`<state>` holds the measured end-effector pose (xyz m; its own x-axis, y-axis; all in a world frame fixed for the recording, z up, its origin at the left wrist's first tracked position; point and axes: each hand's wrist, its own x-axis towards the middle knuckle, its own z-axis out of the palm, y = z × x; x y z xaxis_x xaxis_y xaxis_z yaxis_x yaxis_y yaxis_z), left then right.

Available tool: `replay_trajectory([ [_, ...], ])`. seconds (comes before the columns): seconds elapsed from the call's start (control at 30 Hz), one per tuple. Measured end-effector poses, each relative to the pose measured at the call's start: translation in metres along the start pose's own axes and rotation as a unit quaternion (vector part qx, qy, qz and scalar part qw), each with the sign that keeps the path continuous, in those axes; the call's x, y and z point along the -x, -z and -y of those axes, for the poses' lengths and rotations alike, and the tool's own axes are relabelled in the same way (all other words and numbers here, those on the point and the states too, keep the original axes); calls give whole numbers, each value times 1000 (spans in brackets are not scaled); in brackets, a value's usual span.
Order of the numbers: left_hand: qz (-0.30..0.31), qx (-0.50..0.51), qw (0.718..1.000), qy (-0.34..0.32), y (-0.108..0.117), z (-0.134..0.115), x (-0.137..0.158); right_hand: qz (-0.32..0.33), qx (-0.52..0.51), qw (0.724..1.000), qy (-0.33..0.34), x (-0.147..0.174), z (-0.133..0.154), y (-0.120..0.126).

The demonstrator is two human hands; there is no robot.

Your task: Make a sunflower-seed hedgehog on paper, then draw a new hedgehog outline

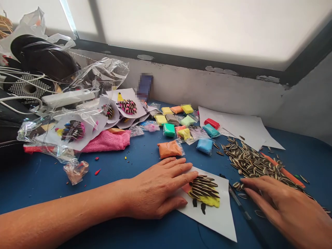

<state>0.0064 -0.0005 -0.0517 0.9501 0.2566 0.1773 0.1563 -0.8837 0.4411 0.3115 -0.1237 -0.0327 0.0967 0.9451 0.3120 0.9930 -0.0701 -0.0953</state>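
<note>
My left hand lies flat with its fingers stretched out, pressing the left side of a white sheet of paper. On that sheet is a hedgehog figure of yellow and pink clay. Striped sunflower seeds stand in rows over its back, and two black clay feet sit below. My right hand is at the near edge of a pile of sunflower seeds, thumb and forefinger slightly apart beside a few loose seeds. Nothing shows held between them. A dark pen lies between the sheet and my right hand.
Several wrapped clay packets lie beyond my left hand. Blank paper sheets are at the back right. An orange stick lies by the seeds. Finished hedgehog pictures, a pink cloth and plastic bags crowd the left.
</note>
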Motion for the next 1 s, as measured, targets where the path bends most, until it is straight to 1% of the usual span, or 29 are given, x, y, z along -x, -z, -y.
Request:
replay_trajectory([
  [0.07,-1,1,1000,-1,0,0,0,-3,-3,1000,-11,-1,3,0],
  [0.2,-3,1,1000,-4,0,0,0,35,-21,998,-37,-3,13,2],
  [0.27,-4,0,1000,-4,-1,0,0,44,-28,997,-48,-4,15,2],
  [0.33,-1,-3,1000,-3,-1,0,0,26,-26,998,-56,-2,13,1],
  [0.4,2,-4,1000,-1,-1,1,0,-9,-10,998,-63,0,7,0],
  [0.47,-1,0,1000,0,-1,1,1,-39,18,997,-62,4,-1,0],
  [0.5,-4,3,1000,0,-1,1,1,-44,35,997,-61,7,-4,0],
  [0.6,-3,9,1000,1,-1,0,1,-12,59,996,-61,11,-5,0],
  [0.67,1,8,1000,1,-1,0,1,21,40,997,-56,11,0,-1],
  [0.73,1,6,1000,2,-1,0,1,31,13,998,-54,8,7,-2],
  [0.83,4,5,1000,4,0,-1,0,30,-15,998,-51,1,15,-2],
  [0.93,5,5,1000,6,1,-1,0,29,-51,998,-16,-5,16,0],
  [1.0,0,11,1000,2,1,-1,0,13,-64,998,3,-5,16,1],
])
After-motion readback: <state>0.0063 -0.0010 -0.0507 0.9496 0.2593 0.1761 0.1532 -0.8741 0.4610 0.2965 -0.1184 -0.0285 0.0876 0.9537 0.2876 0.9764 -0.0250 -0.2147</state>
